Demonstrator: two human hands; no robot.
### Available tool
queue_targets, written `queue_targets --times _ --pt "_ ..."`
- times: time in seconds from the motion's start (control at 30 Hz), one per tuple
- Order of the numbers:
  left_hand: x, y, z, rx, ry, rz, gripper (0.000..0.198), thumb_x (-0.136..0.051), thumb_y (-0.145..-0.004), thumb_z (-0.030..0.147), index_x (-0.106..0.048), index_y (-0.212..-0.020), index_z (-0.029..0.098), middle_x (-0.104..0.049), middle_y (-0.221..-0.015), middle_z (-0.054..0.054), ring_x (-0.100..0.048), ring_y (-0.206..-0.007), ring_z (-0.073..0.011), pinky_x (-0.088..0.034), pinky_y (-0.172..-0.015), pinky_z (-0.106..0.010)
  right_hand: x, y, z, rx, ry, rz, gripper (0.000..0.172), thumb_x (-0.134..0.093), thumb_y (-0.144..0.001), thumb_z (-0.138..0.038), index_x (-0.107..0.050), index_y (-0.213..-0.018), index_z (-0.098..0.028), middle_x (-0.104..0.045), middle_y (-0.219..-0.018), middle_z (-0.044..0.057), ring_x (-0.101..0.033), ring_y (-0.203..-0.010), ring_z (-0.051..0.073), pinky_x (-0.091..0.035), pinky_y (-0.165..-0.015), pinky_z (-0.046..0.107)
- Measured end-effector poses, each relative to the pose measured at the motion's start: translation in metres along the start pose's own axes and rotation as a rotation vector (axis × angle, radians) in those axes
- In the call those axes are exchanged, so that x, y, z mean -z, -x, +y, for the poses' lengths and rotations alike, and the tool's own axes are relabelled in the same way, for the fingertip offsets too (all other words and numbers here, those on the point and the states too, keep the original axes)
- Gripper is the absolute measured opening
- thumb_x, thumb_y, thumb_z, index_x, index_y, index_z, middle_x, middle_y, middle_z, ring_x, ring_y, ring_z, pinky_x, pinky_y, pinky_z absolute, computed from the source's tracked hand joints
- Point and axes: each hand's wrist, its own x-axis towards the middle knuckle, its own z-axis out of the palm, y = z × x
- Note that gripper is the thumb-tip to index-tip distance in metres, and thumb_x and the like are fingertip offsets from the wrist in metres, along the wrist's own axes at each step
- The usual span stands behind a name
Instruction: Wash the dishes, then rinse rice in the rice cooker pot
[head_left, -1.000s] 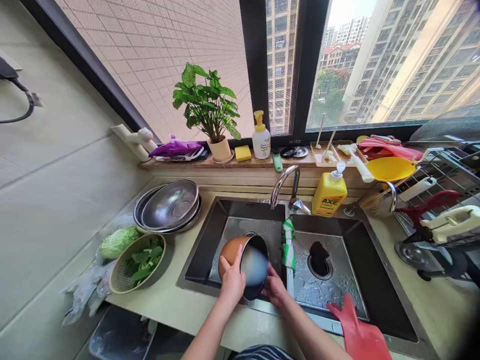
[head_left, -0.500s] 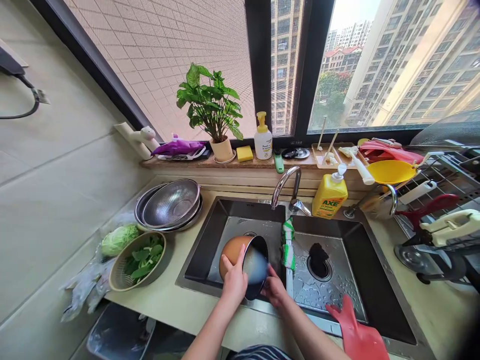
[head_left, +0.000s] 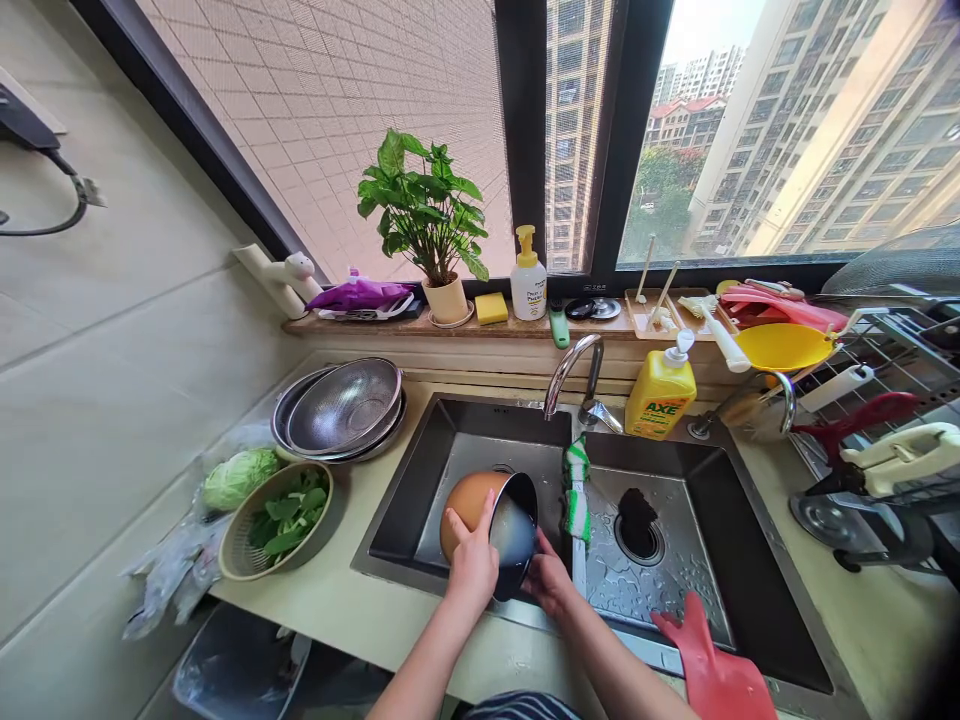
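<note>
Head camera: my left hand [head_left: 474, 565] and right hand [head_left: 547, 580] clamp a tilted copper-brown bowl [head_left: 471, 510] from 2 sides, its dark, wet inside facing right, in the left basin of a black double sink [head_left: 480, 425]. A green-and-white cloth [head_left: 576, 510] hangs over the divider just beside the bowl; a red rubber glove [head_left: 709, 665] drapes over the sink's front rim.

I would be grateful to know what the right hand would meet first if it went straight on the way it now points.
The bowl, probably: the right hand points toward it and seems to touch its rim, though depth is unclear.
</note>
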Motion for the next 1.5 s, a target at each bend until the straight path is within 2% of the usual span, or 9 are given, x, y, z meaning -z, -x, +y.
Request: queue_targets --times 0.17,0.5,0.8,1.03,1.23,1.5 --pt "0.001 0.002 0.002 0.004 0.008 -0.005 0.078 -0.040 -0.081 0.001 -0.017 -0.148 0.035 -0.004 -0.156 -0.024 -0.071 -0.089 -0.0212 -0.046 -0.086 -0.029 0.000 0.002 -0.001 0.007 0.009 -0.021 0.100 -0.049 -0.046 -0.010 -0.031 -0.143 -0.023 -0.034 -0.043 -0.013 -0.034 -0.043 0.008 -0.036 -0.051 0.020" --pt "-0.001 0.000 0.003 0.003 -0.023 -0.011 0.079 -0.038 -0.082 0.000 -0.015 -0.148 0.036 -0.002 -0.155 -0.027 -0.071 -0.088 -0.0243 -0.047 -0.082 -0.030 0.001 0.001 -0.001 0.005 -0.015 -0.020 0.102 -0.044 -0.045 -0.008 -0.030 -0.144 -0.025 -0.034 -0.044 -0.012 -0.031 -0.042 0.008 -0.034 -0.049 0.019" --pt "0.001 0.004 0.011 0.008 -0.076 -0.013 0.079 -0.038 -0.081 -0.002 -0.016 -0.147 0.036 -0.003 -0.154 -0.028 -0.071 -0.088 -0.0232 -0.047 -0.082 -0.031 0.003 -0.003 0.002 0.001 -0.006 -0.014 0.102 -0.044 -0.044 -0.009 -0.030 -0.144 -0.026 -0.033 -0.043 -0.012 -0.032 -0.043 0.008 -0.033 -0.050 0.018" --pt "0.003 0.006 0.013 0.009 -0.031 -0.039 0.081 -0.038 -0.080 -0.003 -0.015 -0.147 0.037 0.002 -0.155 -0.026 -0.071 -0.084 -0.0187 -0.046 -0.084 -0.029 0.003 -0.003 0.002 -0.005 -0.006 -0.017 0.102 -0.044 -0.043 -0.009 -0.032 -0.143 -0.028 -0.029 -0.043 -0.013 -0.028 -0.041 0.008 -0.024 -0.046 0.017" --pt "-0.001 0.007 0.015 0.007 -0.056 -0.027 0.081 -0.037 -0.080 -0.003 -0.014 -0.147 0.038 0.003 -0.152 -0.033 -0.071 -0.086 -0.0258 -0.047 -0.081 -0.034 0.003 -0.003 0.001 -0.007 -0.028 -0.017 0.102 -0.045 -0.044 -0.009 -0.030 -0.143 -0.028 -0.026 -0.042 -0.013 -0.028 -0.041 0.008 -0.024 -0.046 0.017" --pt "0.002 0.012 0.020 -0.002 -0.055 -0.026 0.081 -0.038 -0.081 -0.003 -0.015 -0.147 0.038 0.004 -0.153 -0.031 -0.071 -0.089 -0.0286 -0.047 -0.083 -0.035 0.001 0.001 -0.002 -0.006 0.000 -0.016 0.099 -0.047 -0.047 -0.009 -0.030 -0.143 -0.028 -0.026 -0.042 -0.013 -0.030 -0.039 0.008 -0.027 -0.046 0.018"
